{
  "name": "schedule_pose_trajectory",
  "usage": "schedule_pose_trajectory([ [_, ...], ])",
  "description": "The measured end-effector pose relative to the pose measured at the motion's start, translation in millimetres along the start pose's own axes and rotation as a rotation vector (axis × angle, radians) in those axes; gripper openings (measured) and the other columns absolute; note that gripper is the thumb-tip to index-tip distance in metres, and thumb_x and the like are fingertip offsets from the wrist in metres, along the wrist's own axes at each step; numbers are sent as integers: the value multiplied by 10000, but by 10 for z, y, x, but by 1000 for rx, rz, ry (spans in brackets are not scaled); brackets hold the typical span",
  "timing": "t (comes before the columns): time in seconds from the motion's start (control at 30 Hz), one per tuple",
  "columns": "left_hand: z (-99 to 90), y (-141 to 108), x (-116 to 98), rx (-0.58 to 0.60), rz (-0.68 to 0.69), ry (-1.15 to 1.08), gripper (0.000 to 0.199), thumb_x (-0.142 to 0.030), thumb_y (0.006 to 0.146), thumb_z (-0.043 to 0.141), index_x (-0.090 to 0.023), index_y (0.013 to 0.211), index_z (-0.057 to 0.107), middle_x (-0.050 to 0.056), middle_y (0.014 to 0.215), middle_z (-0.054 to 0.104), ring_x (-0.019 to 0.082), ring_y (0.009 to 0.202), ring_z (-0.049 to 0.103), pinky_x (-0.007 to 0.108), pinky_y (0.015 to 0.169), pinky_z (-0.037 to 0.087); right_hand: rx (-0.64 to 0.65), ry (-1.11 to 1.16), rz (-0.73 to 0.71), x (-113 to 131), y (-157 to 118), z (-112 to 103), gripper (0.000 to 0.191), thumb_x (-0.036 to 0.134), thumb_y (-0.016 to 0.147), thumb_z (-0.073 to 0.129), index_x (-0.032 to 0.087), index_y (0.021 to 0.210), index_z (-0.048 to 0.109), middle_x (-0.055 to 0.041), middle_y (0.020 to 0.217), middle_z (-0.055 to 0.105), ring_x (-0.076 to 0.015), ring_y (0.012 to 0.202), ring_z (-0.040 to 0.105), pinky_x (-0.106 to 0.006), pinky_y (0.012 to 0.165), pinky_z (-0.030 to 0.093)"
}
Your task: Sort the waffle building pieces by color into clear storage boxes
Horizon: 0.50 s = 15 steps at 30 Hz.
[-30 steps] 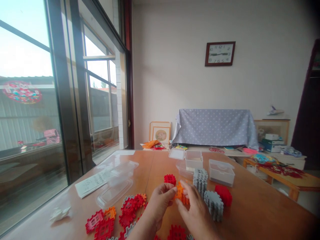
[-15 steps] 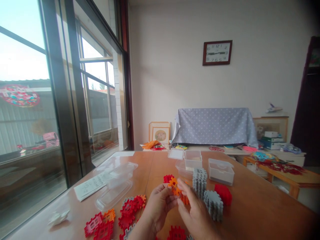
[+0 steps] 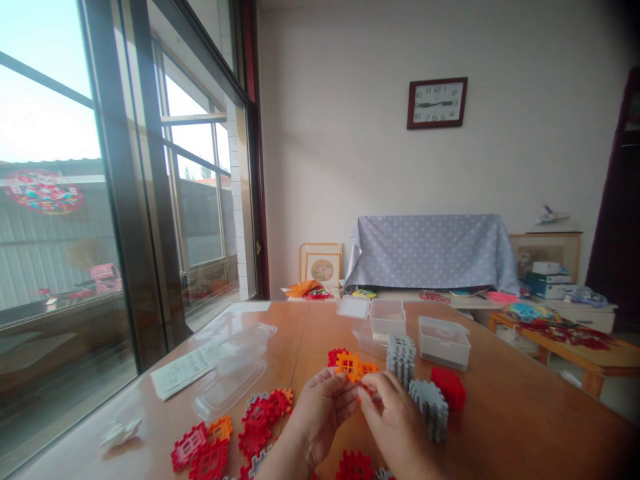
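My left hand (image 3: 320,410) pinches an orange notched building tile (image 3: 349,366) with a window-like grid, held up above the table. My right hand (image 3: 393,417) is closed, thumb and fingertips together at the tile's lower right edge; its fingers partly hide the contact. More orange tile (image 3: 370,368) shows just behind the right fingers, and red tiles (image 3: 337,357) lie behind the left fingers. To the right of my right hand stand two stacks of grey tiles, a taller one (image 3: 401,359) and a nearer one (image 3: 431,405), with red tiles (image 3: 449,388) beside them.
Loose red tiles (image 3: 207,460) and more red ones (image 3: 257,413) lie left of my forearms. Another red tile (image 3: 354,465) is at the near edge. Clear plastic lids (image 3: 230,387), a paper sheet (image 3: 183,370) and open clear boxes (image 3: 444,343) are farther back.
The right hand's fingers, stretched out beside the orange tile before, have curled in and closed at its edge. The tile has turned more face-on. The left hand keeps its hold.
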<state>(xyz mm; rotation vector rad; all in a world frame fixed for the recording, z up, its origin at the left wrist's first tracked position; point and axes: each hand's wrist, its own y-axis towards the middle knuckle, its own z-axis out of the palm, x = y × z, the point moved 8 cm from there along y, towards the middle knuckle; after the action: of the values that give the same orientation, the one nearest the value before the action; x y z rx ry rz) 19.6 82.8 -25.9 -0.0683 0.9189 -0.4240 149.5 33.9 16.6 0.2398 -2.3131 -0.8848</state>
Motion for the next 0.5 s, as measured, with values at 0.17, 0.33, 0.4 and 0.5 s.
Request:
schedule_pose_trajectory([
  [0.17,60,-23,34,45,5,17,195,-184,808,731,-183,864,544,63,786,735,166,683,723,283,717,558,2,-2,79,-63,4,3,116,291,971,515,249,1028,607,-43,990,661,-231,897,671,-367,793,546],
  [0.33,134,-74,60,65,-13,32,221,-211,803,735,-198,873,526,54,766,739,180,689,729,288,727,545,-12,-29,128,-98,4,-8,111,305,949,551,244,1020,610,-42,971,675,-227,867,685,-350,755,549],
  [0.4,138,-78,60,62,-11,32,226,-233,807,735,-202,887,526,61,775,748,191,700,737,293,733,543,-22,-43,126,-97,4,-16,113,308,944,558,242,1018,612,-47,974,683,-230,867,693,-342,741,551],
  [0.5,127,-61,75,65,-21,26,222,-248,818,728,-208,897,525,67,783,758,192,699,738,296,735,540,-39,-63,114,-89,3,-35,116,318,934,571,238,1005,616,-56,966,694,-232,848,701,-329,709,553],
])
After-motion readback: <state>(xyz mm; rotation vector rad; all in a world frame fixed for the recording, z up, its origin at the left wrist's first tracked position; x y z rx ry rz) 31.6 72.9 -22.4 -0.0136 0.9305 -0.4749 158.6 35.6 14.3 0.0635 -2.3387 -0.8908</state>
